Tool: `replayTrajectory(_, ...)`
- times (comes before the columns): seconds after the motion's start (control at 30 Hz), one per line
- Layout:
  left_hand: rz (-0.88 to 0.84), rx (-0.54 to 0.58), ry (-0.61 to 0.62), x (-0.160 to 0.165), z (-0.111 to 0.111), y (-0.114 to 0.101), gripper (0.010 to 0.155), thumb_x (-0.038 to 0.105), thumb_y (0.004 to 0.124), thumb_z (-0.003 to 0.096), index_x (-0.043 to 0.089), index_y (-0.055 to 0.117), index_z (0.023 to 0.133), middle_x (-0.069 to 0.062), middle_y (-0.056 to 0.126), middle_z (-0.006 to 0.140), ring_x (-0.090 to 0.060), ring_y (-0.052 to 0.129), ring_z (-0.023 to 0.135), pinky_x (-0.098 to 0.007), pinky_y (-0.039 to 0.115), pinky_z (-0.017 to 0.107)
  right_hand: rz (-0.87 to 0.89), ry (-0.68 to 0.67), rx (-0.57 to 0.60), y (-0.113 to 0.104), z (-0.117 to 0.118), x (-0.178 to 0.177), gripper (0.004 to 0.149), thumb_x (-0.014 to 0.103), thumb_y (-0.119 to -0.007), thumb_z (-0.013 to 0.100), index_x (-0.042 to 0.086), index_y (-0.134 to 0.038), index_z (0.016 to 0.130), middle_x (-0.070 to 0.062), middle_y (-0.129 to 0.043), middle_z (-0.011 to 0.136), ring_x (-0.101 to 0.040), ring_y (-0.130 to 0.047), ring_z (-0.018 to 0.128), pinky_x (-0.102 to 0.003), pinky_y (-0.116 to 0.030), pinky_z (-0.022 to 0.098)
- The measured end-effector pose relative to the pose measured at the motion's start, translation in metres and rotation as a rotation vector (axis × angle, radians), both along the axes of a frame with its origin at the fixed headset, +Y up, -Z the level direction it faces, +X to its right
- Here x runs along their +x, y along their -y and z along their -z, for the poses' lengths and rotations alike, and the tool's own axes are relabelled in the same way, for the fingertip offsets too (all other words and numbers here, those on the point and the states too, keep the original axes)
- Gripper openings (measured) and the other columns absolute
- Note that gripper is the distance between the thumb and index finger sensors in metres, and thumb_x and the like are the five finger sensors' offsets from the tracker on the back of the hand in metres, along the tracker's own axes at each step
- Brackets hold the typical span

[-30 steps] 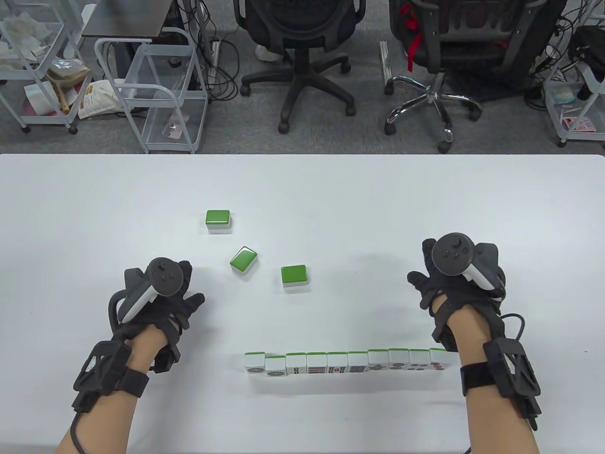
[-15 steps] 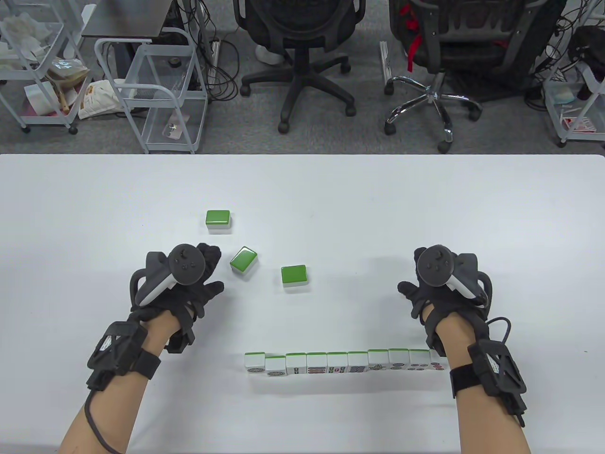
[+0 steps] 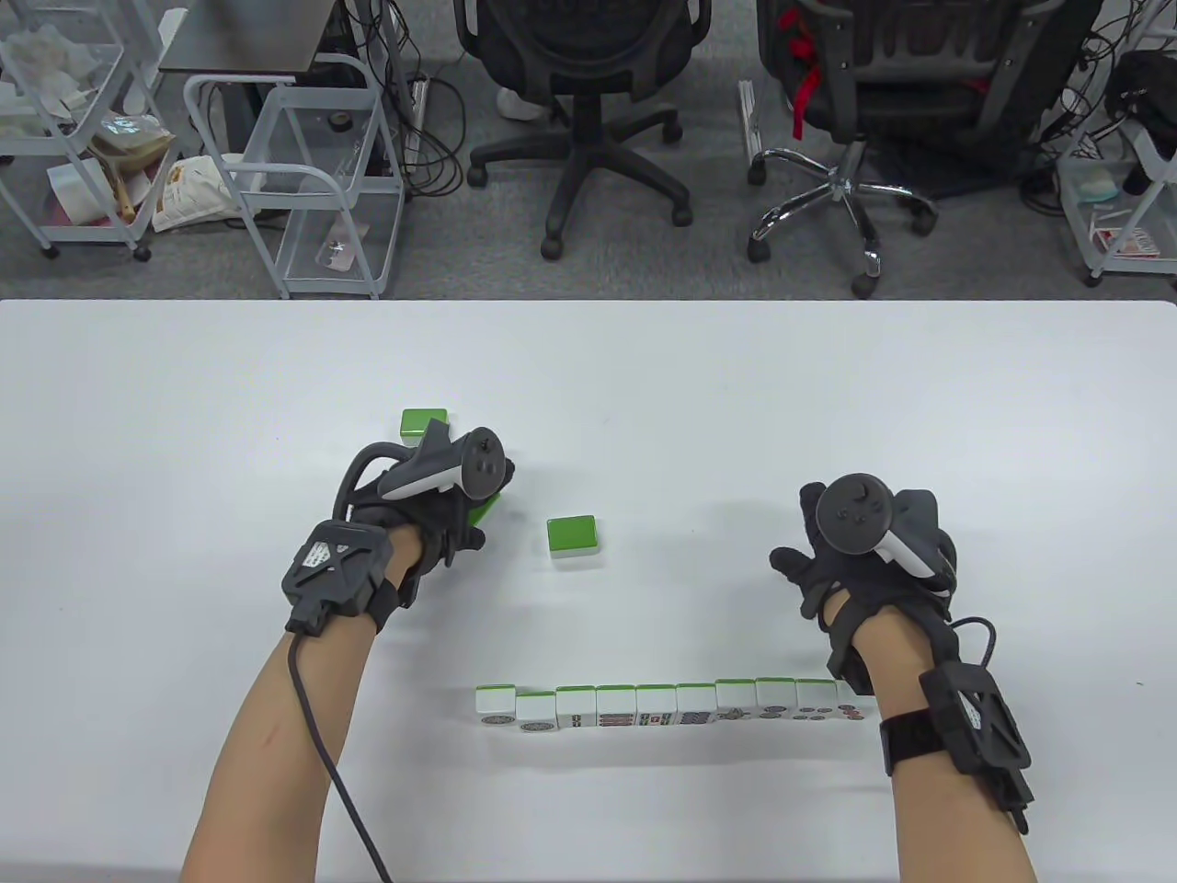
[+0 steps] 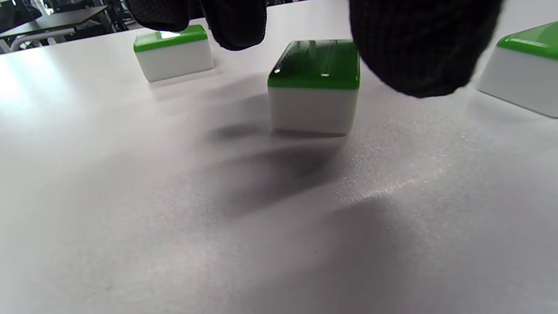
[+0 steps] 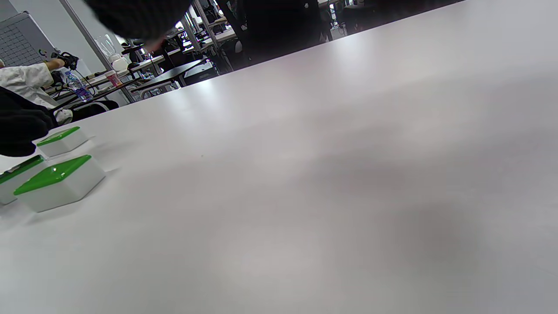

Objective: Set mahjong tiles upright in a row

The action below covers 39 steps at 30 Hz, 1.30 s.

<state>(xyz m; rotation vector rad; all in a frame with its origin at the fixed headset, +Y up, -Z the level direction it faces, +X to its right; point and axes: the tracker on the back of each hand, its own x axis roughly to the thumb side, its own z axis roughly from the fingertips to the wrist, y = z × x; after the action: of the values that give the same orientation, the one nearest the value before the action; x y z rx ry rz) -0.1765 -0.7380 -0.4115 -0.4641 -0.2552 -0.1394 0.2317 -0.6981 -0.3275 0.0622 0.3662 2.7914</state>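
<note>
A row of several upright tiles (image 3: 671,706) stands near the table's front edge, faces toward me. Three green-backed tiles lie face down beyond it: a far one (image 3: 424,421), a middle one (image 3: 487,508) and a right one (image 3: 573,535). My left hand (image 3: 474,515) hovers over the middle tile and mostly hides it. In the left wrist view the middle tile (image 4: 314,87) sits under my spread fingers (image 4: 237,30), thumb to its right, with no grip. My right hand (image 3: 814,552) is open and empty, on the table beyond the row's right end.
The far tile (image 4: 173,52) and the right tile (image 4: 523,69) flank the middle one. The right wrist view shows the right tile (image 5: 56,181) at the left and bare white table (image 5: 348,174). Office chairs (image 3: 588,110) and wire carts (image 3: 294,184) stand beyond the table's far edge.
My left hand has moved forward and to the right, from beside the middle tile to over it. My right hand has shifted slightly left and has since stayed put.
</note>
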Motion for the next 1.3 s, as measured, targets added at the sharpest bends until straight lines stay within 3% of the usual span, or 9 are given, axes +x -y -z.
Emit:
replayTrajectory(0.1,0.035,-0.020,0.007,0.004,0.003,0.011,0.078,0.048,0.083,0.0278,0.056,0.038,0.091,0.026,0.034,0.111,-0.012,0.076,0.102,-0.046,0.064,0.075,0.026,0.009,-0.004,0.000,-0.001,0.002,0.083,0.051,-0.071,0.035,0.010,-0.037,0.099,-0.029,-0.024,0.103,-0.063,-0.032,0.091,-0.073,-0.046,0.059)
replayTrajectory(0.23,0.108,0.118,0.055,0.009,0.000,0.015,0.078,0.049,0.085,0.0252,0.054,0.043,0.091,0.024,0.055,0.107,-0.005,0.086,0.089,-0.042,0.070,0.071,0.040,0.010,-0.008,-0.001,-0.001,0.003,0.083,0.050,-0.072,0.035,0.009,-0.038,0.098,-0.029,-0.024,0.103,-0.063,-0.032,0.091,-0.073,-0.046,0.059)
replayTrajectory(0.33,0.124,0.141,0.040,0.011,-0.001,0.018,0.081,0.052,0.084,0.0237,0.050,0.042,0.093,0.021,0.059,0.104,-0.004,0.086,0.087,-0.041,0.070,0.071,0.033,0.007,-0.004,-0.001,-0.001,0.002,0.083,0.050,-0.072,0.035,0.009,-0.038,0.098,-0.029,-0.025,0.103,-0.063,-0.033,0.091,-0.073,-0.046,0.059)
replayTrajectory(0.57,0.096,0.043,0.049,0.001,-0.021,0.001,0.081,0.048,0.080,0.0240,0.043,0.042,0.095,0.013,0.059,0.105,-0.010,0.090,0.086,-0.041,0.072,0.071,0.059,0.007,-0.001,0.000,0.000,0.003,0.083,0.050,-0.072,0.035,0.009,-0.038,0.098,-0.029,-0.025,0.103,-0.064,-0.034,0.090,-0.073,-0.046,0.058)
replayTrajectory(0.73,-0.020,-0.120,0.026,-0.023,-0.048,-0.010,0.081,0.045,0.078,0.0238,0.038,0.044,0.096,0.008,0.062,0.105,-0.012,0.094,0.084,-0.042,0.074,0.069,0.064,0.002,0.004,-0.001,0.000,0.003,0.083,0.050,-0.072,0.035,0.008,-0.038,0.098,-0.029,-0.026,0.103,-0.063,-0.034,0.091,-0.073,-0.046,0.059)
replayTrajectory(0.9,-0.175,-0.297,0.046,-0.040,-0.083,-0.007,0.080,0.044,0.079,0.0240,0.035,0.046,0.096,0.004,0.064,0.104,-0.013,0.096,0.081,-0.043,0.075,0.068,0.065,0.005,-0.017,0.003,0.000,0.004,0.082,0.050,-0.072,0.035,0.008,-0.039,0.098,-0.029,-0.026,0.103,-0.064,-0.034,0.090,-0.073,-0.046,0.058)
replayTrajectory(1.07,-0.200,-0.428,0.081,-0.049,-0.113,0.005,0.080,0.044,0.080,0.0243,0.033,0.047,0.097,0.002,0.065,0.104,-0.013,0.099,0.077,-0.043,0.076,0.067,0.055,-0.002,-0.030,0.005,-0.004,0.001,0.082,0.049,-0.073,0.036,0.008,-0.039,0.098,-0.029,-0.026,0.103,-0.064,-0.034,0.090,-0.073,-0.046,0.058)
replayTrajectory(1.3,-0.248,-0.449,0.141,-0.040,-0.128,0.002,0.080,0.045,0.082,0.0237,0.029,0.051,0.096,0.001,0.071,0.102,-0.012,0.104,0.074,-0.042,0.079,0.065,0.065,-0.012,-0.037,0.006,-0.004,0.001,0.082,0.049,-0.073,0.035,0.008,-0.039,0.098,-0.029,-0.026,0.103,-0.064,-0.034,0.090,-0.073,-0.046,0.058)
